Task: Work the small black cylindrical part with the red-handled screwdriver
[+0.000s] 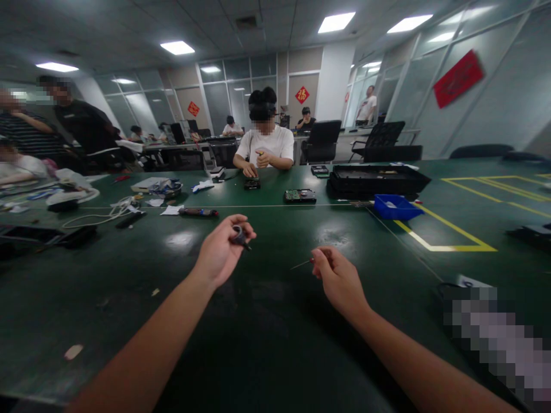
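My left hand (224, 248) is raised over the green table, palm turned inward, its fingers curled round a small dark tool (240, 235) with a rounded body and a narrow tip. That tip points down and to the right; its exact kind is unclear. To the right, my right hand (338, 276) pinches a thin metal rod with a red end (303, 264) between thumb and fingers. The rod points left, toward the other hand, and does not touch the dark tool. Most of its red end is hidden in the fingers.
Across the green table (258, 338) a person (267, 143) handles a hard drive (252, 182). Another hard drive (300, 195) lies nearer. Further right are a black tray (374, 182) and a blue bin (396, 207). A dark handled tool (198, 212) and a white cable (101, 217) lie left.
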Available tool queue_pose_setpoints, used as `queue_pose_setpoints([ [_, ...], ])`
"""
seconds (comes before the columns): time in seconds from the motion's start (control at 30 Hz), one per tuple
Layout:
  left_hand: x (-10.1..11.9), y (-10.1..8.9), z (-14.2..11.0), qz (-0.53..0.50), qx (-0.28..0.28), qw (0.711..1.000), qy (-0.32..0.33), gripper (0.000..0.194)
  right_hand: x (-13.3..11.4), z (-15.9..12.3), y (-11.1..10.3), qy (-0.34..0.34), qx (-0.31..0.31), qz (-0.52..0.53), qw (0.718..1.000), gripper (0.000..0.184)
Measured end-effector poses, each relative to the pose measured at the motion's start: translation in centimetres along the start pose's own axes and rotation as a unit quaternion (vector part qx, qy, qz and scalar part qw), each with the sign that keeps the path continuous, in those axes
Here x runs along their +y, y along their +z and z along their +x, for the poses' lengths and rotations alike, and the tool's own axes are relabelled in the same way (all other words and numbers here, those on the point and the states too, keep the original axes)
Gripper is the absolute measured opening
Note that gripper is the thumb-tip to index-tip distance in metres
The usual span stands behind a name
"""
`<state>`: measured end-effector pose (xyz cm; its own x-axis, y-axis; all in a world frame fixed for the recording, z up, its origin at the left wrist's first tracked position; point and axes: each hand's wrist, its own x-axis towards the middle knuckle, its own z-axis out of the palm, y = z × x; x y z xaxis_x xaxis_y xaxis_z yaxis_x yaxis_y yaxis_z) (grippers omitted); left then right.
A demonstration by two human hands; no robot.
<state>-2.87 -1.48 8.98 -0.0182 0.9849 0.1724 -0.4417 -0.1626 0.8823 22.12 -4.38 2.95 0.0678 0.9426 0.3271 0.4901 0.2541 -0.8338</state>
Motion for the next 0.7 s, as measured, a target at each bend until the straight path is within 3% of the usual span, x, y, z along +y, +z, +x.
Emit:
queue_pose_setpoints([
  [0.07, -1.6, 1.6, -1.3, 0.125, -0.084, 0.988, -0.021, 0.031, 0.2, 0.0, 0.1, -0.004, -0.002, -0.002, 1.000, 0.032],
  [0.17, -4.4, 2.6, -2.8, 0.329, -0.179, 0.927, -0.005, 0.030, 0.6, 0.0, 0.3, -0.005, -0.012, 0.007, 1.000, 0.028],
  [0.3, -7.5, 1.9, -3.1, 0.496, -0.232, 0.834, 0.067, 0.031, 0.5, 0.1, 0.4, -0.002, -0.024, 0.018, 1.000, 0.026],
  [0.37, -8.4, 1.2, -2.6, 0.531, -0.237, 0.810, 0.081, 0.030, 0.2, 0.1, 0.3, 0.004, -0.024, 0.001, 1.000, 0.026],
  [0.53, -8.8, 0.0, -1.9, 0.538, -0.216, 0.810, 0.092, 0.035, -0.3, 0.1, -0.1, 0.003, -0.013, -0.049, 0.999, 0.034],
  [0.63, -8.9, -0.8, -1.8, 0.520, -0.198, 0.826, 0.094, 0.047, -0.3, 0.0, -0.1, -0.006, -0.002, -0.006, 1.000, 0.030],
  [0.7, -9.1, -1.2, -1.5, 0.505, -0.188, 0.836, 0.099, 0.042, -0.4, -0.1, -0.1, -0.010, 0.012, 0.047, 0.999, 0.028],
])
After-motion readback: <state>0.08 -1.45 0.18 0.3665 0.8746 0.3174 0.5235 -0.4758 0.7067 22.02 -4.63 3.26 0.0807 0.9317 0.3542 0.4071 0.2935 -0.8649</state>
